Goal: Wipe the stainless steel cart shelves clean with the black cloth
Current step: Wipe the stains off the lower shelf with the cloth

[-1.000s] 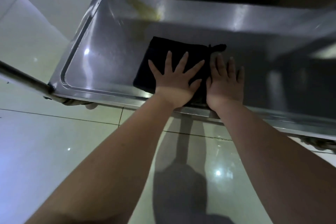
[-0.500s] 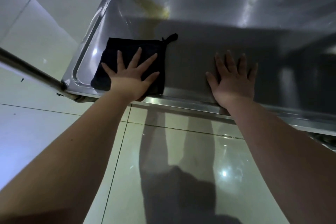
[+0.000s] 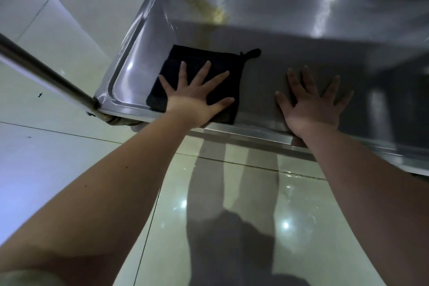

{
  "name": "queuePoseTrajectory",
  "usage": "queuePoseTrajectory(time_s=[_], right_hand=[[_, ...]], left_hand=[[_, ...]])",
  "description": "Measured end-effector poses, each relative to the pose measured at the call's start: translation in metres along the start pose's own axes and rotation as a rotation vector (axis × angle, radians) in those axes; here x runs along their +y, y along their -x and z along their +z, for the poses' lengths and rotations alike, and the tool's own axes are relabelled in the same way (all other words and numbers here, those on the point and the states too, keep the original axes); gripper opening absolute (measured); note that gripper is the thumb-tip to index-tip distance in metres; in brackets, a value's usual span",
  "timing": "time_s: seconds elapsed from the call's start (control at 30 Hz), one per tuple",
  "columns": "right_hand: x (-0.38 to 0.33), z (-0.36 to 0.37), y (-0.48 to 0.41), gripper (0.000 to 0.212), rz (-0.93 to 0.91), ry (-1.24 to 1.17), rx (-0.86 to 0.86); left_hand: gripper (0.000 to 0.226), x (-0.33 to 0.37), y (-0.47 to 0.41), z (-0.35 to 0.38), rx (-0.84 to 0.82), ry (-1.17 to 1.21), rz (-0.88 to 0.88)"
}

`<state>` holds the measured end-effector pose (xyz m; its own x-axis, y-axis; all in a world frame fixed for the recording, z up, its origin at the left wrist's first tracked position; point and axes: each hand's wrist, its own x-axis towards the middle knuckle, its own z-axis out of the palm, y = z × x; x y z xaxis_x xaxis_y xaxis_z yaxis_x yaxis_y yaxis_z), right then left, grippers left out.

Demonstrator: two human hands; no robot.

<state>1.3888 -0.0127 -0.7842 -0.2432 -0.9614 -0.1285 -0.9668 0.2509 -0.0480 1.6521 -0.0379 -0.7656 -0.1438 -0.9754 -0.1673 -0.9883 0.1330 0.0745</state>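
Note:
A folded black cloth (image 3: 222, 62) with a small hanging loop lies flat on the low stainless steel cart shelf (image 3: 301, 37), near its left end. My left hand (image 3: 197, 93) presses down on the cloth with fingers spread and straight. To the right, my right hand (image 3: 311, 104) rests flat on the bare shelf surface, fingers spread, its heel at the shelf's front rim. A yellowish stain (image 3: 213, 11) shows on the shelf beyond the cloth, toward the back rim.
A steel tube of the cart frame (image 3: 46, 74) runs diagonally from the left edge to the shelf's front left corner. Glossy pale floor tiles (image 3: 232, 204) lie below and to the left. A dark upper shelf overhangs the back and right of the shelf.
A second ago both hands were side by side on the cloth. My left hand slid the cloth left toward the shelf's left end and has now come back slightly right; my right hand stays on bare steel.

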Motion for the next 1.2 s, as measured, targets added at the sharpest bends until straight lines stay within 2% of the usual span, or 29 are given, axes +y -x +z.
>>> queuePoseTrajectory(time_s=[0.17, 0.33, 0.5, 0.6, 0.87, 1.03, 1.2], right_hand=[[-0.002, 0.001, 0.001, 0.068, -0.006, 0.012, 0.017], [-0.010, -0.006, 0.001, 0.067, 0.005, 0.011, -0.017], [-0.060, -0.005, 0.009, 0.066, -0.212, -0.007, -0.008], [-0.082, 0.000, 0.013, 0.066, -0.266, -0.004, -0.003], [-0.076, 0.006, 0.013, 0.067, -0.267, -0.025, 0.006], [-0.076, 0.005, 0.013, 0.066, -0.267, -0.010, -0.007], [-0.077, 0.007, 0.014, 0.067, -0.251, 0.002, 0.014]], left_hand=[[0.075, -0.062, 0.002, -0.011, -0.054, -0.007, -0.122], [0.076, -0.060, 0.004, -0.009, -0.018, -0.013, -0.107], [0.072, -0.061, 0.004, -0.007, 0.014, -0.013, -0.104], [0.072, -0.062, 0.004, -0.006, 0.024, -0.006, -0.095], [0.072, -0.078, 0.005, -0.006, 0.008, 0.020, -0.067], [0.075, -0.107, -0.006, -0.015, -0.007, -0.001, -0.136], [0.078, -0.087, -0.005, -0.008, 0.010, 0.013, -0.151]])
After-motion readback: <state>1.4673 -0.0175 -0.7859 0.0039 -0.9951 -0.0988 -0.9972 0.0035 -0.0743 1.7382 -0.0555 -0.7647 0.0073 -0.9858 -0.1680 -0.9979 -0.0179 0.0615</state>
